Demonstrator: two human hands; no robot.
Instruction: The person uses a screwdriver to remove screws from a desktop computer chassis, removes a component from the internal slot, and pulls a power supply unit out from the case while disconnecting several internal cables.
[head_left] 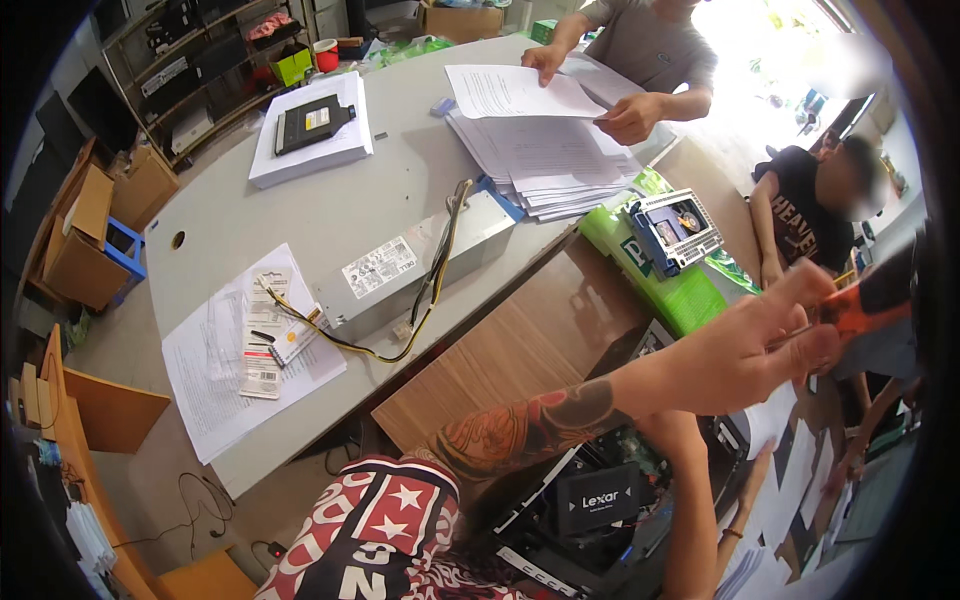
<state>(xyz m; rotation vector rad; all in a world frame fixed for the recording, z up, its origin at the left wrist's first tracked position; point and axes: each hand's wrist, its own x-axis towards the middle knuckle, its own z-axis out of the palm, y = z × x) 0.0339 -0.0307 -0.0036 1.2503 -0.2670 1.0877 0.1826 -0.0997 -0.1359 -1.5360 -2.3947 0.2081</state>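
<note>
My left hand (785,335) is raised at the right, at the end of a tattooed forearm. Its fingers are closed around the thin shaft of what looks like a screwdriver with an orange handle (865,305). Below that forearm, an opened black computer case (540,520) holds a black solid-state drive (598,498) and a green circuit board (640,450). My right hand (672,428) reaches up beside the board; my left forearm and its angle hide the fingers.
On the grey table (400,190) are a metal power supply (420,260) with cables, papers and opened packaging (262,350), and an optical drive (315,122) on a paper stack. A metal drive caddy (680,230) rests on a green package (625,250). Across, a person holds a sheet (520,90).
</note>
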